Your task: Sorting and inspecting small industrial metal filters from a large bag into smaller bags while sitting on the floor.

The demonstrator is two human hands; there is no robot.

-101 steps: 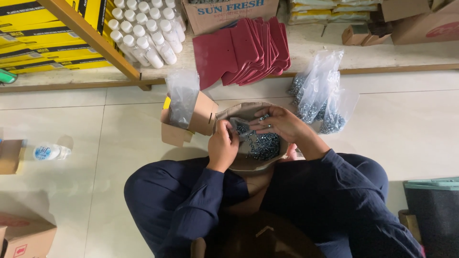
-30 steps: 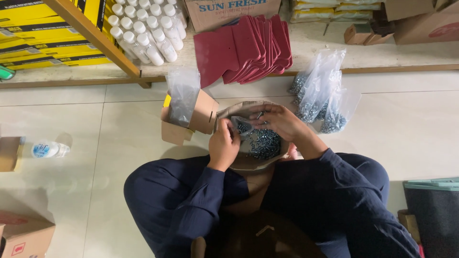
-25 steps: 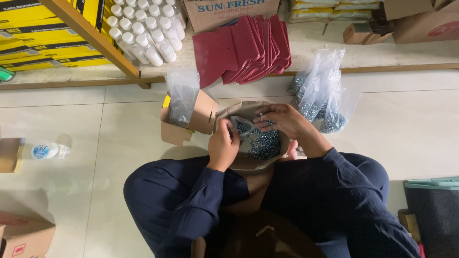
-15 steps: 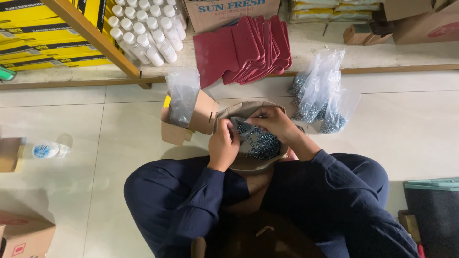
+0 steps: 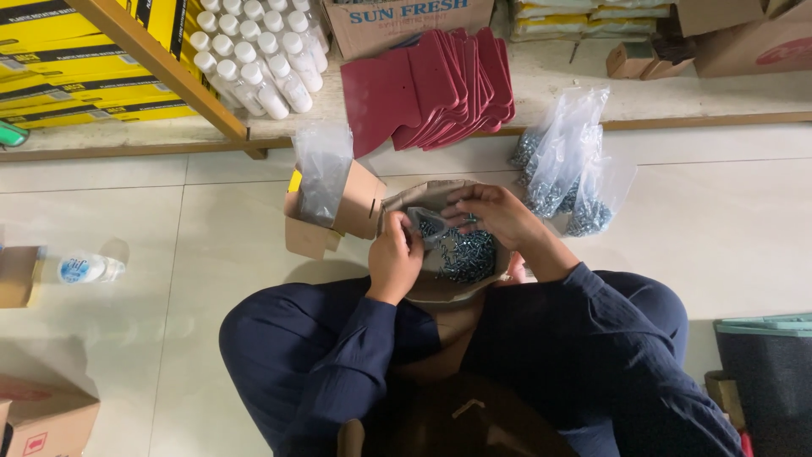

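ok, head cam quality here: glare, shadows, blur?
Head view: even, soft light, sharp throughout, no motion blur. Glare only on the plastic bags and floor tiles. Soft shadow left of the person's knees. Both hands, left hand and right hand, are clear over the screws. Slight wide-angle bend at the edges.

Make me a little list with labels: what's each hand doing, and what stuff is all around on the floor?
left hand: left hand pinches the edge of a small clear bag
right hand: right hand holds the same bag from the other side
below the hands: open cardboard box with a heap of dark screws
beside it: smaller box with empty plastic bags
further right: filled screw bags
behind: red flat pieces, white bottles
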